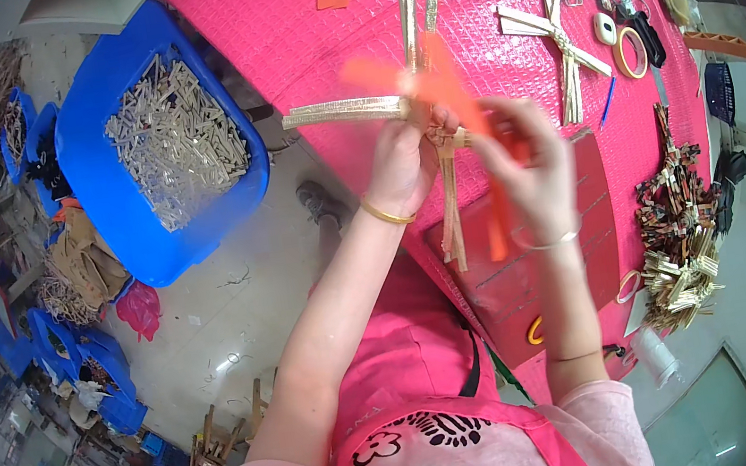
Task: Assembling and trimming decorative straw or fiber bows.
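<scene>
Gold strip cross (420, 102), several flat glittery strips crossed at a knot, is held above the pink table (287, 26). Left hand (407, 166) grips its centre; right hand (530, 163) pinches an orange ribbon (460, 106), motion-blurred. Knot detail is indistinct. Left of the table, a blue tub (98, 176) holds loose strips.

a tub (91, 129) of strips (174, 137) sits left of the table (287, 26), finished bundles (679, 238) on its right.

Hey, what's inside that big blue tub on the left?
The blue tub holds a heap of pale gold strip pieces, piled loosely. Whatever lies beneath the heap, and the tub's bottom, is covered.
</scene>
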Tool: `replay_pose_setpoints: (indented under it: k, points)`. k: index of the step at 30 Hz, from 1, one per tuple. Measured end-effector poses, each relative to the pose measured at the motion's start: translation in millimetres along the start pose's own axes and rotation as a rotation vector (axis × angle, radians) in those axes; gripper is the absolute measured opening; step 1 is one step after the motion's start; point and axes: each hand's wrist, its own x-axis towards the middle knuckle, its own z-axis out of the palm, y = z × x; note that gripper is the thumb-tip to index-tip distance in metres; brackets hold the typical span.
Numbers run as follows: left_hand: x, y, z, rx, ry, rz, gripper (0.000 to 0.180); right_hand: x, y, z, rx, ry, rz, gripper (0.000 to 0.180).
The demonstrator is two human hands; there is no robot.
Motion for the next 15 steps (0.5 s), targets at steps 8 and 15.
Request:
replay_pose_setpoints:
  k: [8,15]
  points:
    - [-9.9,11.7,5.1,0.168,0.057,0.087,0.033,-11.0,4.3,43.5,-0.101,0.069,-0.037,0.03]
    - [-15.2,20.8,4.5,0.01,-0.018,0.049,0.027,-16.2,4.0,58.0,-0.244,0.108,-0.144,0.034]
